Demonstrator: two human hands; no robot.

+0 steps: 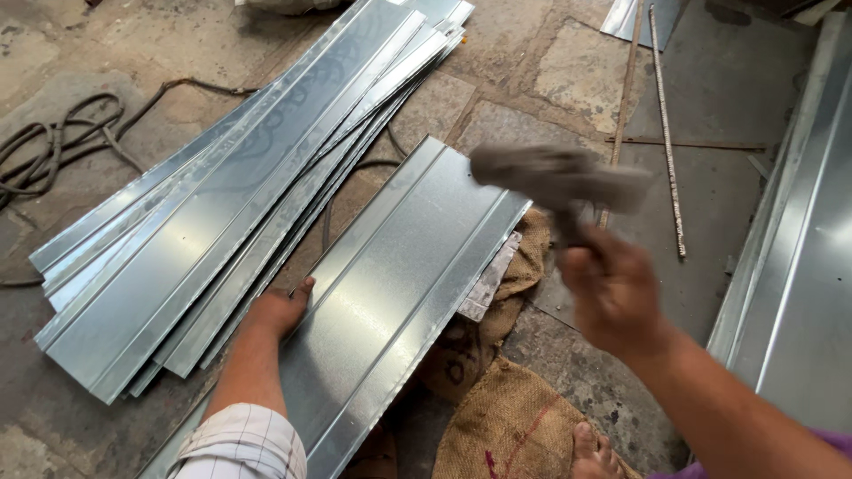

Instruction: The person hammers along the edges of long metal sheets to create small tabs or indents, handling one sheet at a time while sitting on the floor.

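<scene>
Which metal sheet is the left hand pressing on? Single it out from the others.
The lone ribbed sheet lying partly over the burlap sack, directly before the person. The left hand rests on its left edge; the other sheets lie in a stack further left.

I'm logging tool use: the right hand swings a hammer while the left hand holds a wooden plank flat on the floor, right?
Not quite. The head view shows the left hand pressing a galvanized metal sheet, not a wooden plank. The right hand does swing the hammer.
</scene>
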